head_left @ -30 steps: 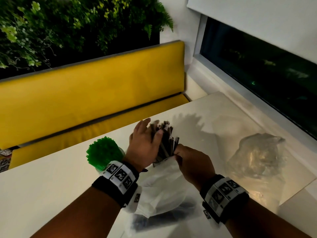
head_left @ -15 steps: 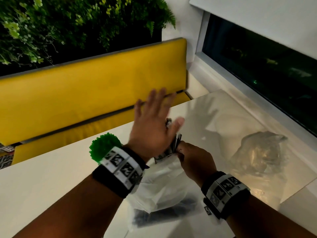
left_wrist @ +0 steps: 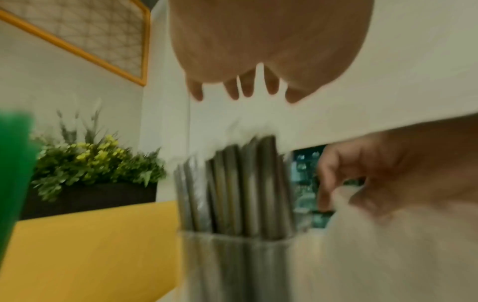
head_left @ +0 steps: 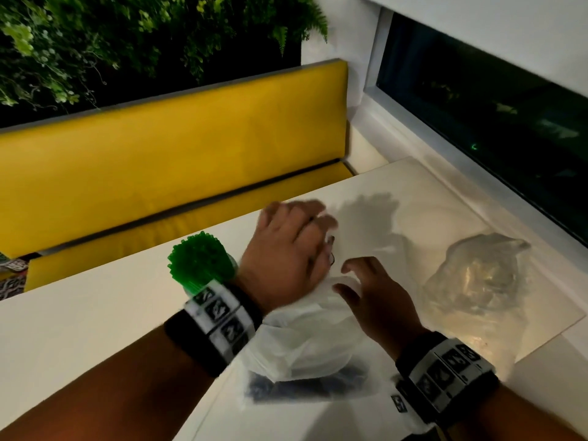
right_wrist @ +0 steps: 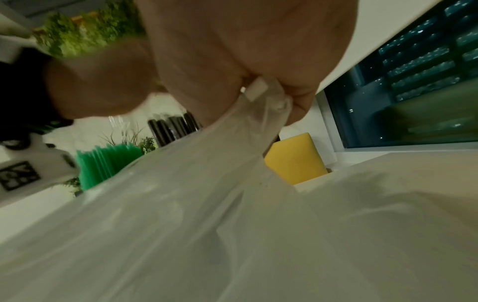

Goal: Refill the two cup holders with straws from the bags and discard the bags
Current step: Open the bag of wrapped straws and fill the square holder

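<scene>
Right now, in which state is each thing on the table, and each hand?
Green straws: upright, packed in their holder.
Black straws: upright in a clear holder.
White bag: lying on the table, some dark straws inside.
Crumpled bag: lying apart, looks empty.
Left hand: fingers straight, over the black straws.
Right hand: pinches the white bag.
</scene>
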Tool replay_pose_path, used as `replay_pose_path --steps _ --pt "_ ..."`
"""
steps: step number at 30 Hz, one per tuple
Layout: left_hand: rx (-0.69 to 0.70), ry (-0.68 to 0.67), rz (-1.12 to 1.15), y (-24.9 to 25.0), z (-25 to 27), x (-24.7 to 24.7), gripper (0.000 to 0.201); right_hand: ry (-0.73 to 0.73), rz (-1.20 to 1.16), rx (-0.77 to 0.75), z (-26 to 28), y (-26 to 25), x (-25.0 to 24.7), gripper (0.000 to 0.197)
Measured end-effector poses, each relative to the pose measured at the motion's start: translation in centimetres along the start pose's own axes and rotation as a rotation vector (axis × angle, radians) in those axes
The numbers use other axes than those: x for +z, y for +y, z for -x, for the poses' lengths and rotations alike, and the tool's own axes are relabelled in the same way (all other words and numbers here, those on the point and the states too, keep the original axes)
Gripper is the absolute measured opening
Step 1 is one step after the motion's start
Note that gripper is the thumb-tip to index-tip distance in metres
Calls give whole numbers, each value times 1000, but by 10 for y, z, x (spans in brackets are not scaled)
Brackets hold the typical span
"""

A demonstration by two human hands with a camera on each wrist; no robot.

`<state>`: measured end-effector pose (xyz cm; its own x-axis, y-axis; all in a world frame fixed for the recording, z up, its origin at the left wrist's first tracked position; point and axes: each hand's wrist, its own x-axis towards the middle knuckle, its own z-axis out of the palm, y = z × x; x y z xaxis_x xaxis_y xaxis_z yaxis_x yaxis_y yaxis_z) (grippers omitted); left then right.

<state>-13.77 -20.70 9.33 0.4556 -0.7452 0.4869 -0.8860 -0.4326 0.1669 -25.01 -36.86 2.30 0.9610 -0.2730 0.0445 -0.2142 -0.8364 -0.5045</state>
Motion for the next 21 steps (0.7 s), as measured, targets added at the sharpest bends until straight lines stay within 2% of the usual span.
replay_pose_path --steps 1,2,3,5,6,8,10,14,16,19,21 --pt "73 40 111 14 15 -4 23 -23 -27 38 7 2 -1 40" --pt "82 -49 238 30 33 -4 19 -68 -46 75 15 2 -2 45" --pt "-7 -229 328 45 50 0 20 -120 -55 95 21 4 -1 46" --pt "-318 -583 404 62 81 26 27 -192 -66 59 28 4 3 33" --pt "-444 -683 423 62 93 42 29 -211 -87 28 30 1 4 26" --pt "-574 -826 440 57 102 64 32 -243 -175 -29 33 -9 5 21" --pt "-582 -960 439 56 104 72 34 -256 -242 -109 38 -19 4 19" --pt "-471 -1144 348 58 113 73 25 -79 -351 -242 45 -28 -4 26" --pt "-509 -1150 374 52 121 80 35 -34 -366 -310 45 -31 -10 24" --pt "-715 -822 439 39 131 92 56 -49 -369 -373 45 -36 -18 20" --pt "-736 -764 336 32 132 97 56 -57 -379 -373 45 -36 -19 19"
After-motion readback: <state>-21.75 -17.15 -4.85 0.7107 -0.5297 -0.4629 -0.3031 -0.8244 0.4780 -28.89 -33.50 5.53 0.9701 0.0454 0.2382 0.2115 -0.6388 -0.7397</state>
